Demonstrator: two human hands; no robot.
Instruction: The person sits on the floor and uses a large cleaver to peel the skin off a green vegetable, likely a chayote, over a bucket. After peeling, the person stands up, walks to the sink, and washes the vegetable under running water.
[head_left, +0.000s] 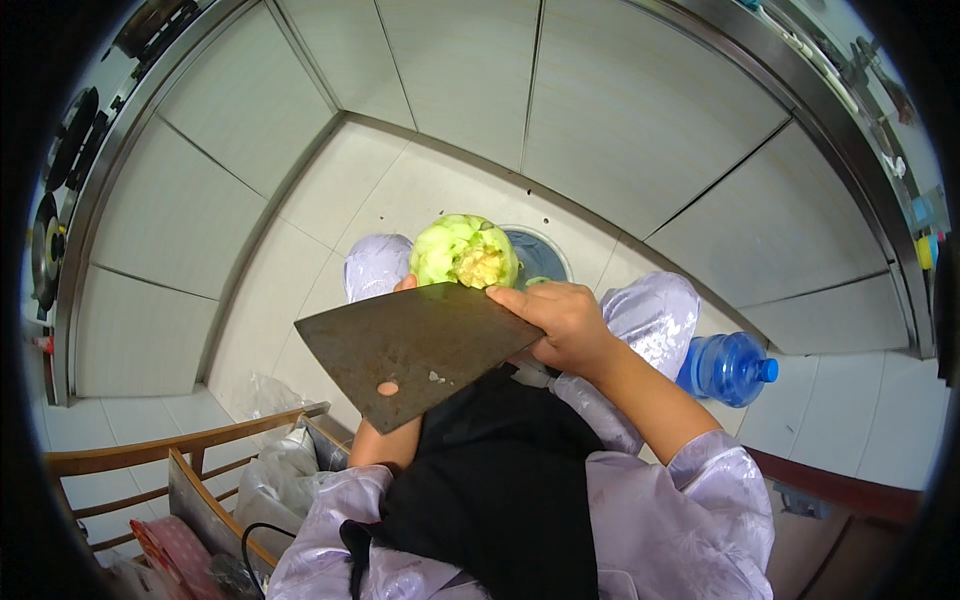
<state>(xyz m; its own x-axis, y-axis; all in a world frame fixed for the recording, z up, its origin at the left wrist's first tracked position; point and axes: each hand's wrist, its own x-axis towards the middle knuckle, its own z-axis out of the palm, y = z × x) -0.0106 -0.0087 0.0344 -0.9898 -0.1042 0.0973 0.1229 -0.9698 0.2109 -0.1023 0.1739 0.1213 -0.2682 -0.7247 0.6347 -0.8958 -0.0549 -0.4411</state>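
A large, peeled, pale-green round vegetable (442, 251), perhaps a kohlrabi, is in front of me with a rough yellowish patch facing up. My left hand (407, 283) is at its near left side; only a fingertip shows, and the cleaver hides the rest. My right hand (566, 322) grips a wide, dark cleaver (420, 341) with a hole near one corner. Its thumb lies along the top of the blade, by the vegetable's near edge. The cleaver's edge meets or passes close to the vegetable; actual contact cannot be made out.
Below and behind the vegetable, a round basin (551, 240) stands on the tiled floor (360, 169) with a green scrap in it. A blue water jug (724, 370) lies to my right. A wooden rack (187, 450) with plastic bags (281, 480) is at left. Cabinets (465, 67) surround the floor.
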